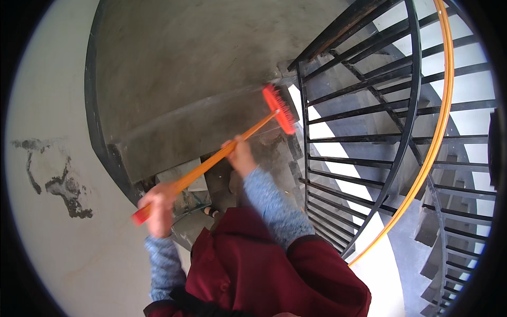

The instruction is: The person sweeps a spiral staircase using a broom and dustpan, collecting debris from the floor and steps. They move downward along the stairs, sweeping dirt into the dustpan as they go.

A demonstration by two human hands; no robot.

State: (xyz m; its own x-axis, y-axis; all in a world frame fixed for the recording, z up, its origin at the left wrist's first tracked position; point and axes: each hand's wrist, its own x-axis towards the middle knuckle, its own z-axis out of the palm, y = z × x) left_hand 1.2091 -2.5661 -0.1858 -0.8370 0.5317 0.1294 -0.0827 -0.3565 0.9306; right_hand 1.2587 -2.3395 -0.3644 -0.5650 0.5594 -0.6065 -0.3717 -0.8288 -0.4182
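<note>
A broom lies slantwise across the view, its orange handle (206,164) running from lower left to upper right. My left hand (158,206) is wrapped around the handle near its red end cap (141,214). Farther along, my right hand (241,156) grips the middle of the handle. The red broom head (279,109), with red bristles, is at a concrete stair step (233,111) near the railing; whether it touches the step is hard to tell. Both hands look slightly blurred. Below the handle is a pale, scuffed pan-like object (193,200), partly covered by my left hand.
Black metal railing bars (352,138) with an orange handrail (446,79) border the right side. Beyond them, more stairs (433,233) curve downward. A white wall (51,119) with dark peeling patches stands at left. A broad concrete surface (198,47) extends ahead.
</note>
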